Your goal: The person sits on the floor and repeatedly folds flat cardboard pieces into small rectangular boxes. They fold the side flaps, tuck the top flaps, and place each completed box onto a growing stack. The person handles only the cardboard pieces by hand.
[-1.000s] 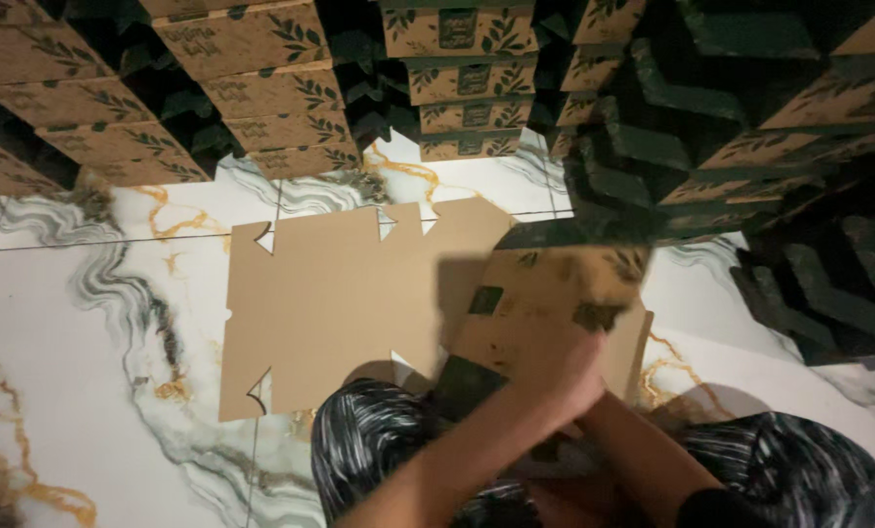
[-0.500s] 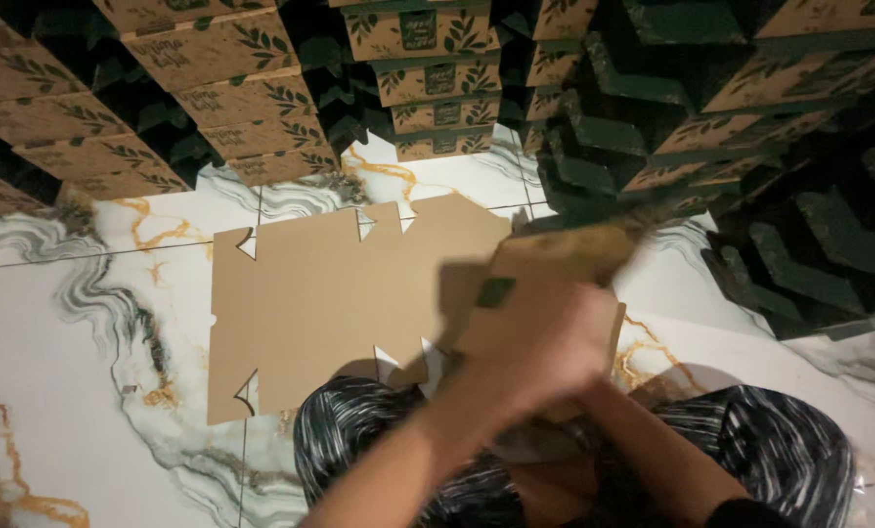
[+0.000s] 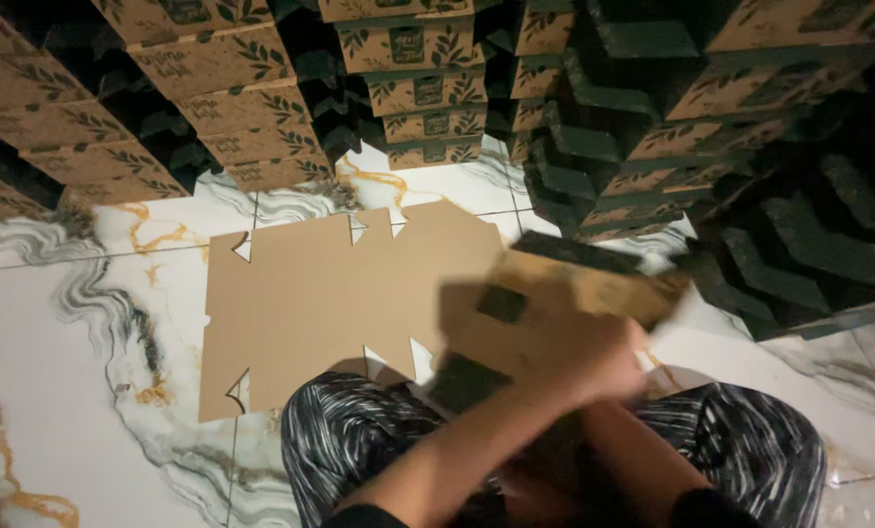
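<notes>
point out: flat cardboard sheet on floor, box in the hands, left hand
flat cardboard sheet [image 3: 320,303]: head view, bare middle of the sheet.
box [image 3: 594,288]: head view, blurred top panel.
left hand [image 3: 579,357]: head view, back of the hand, blurred.

Both hands blurred, forearms crossing above the lap, fingers indistinct.

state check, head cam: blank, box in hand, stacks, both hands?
flat cardboard blank: unfolded, lying flat on the marble floor
folded box: lifted, blurred
stacked boxes: folded, piled
left hand: on the folded box, grip unclear
right hand: hidden beneath the left forearm
</notes>
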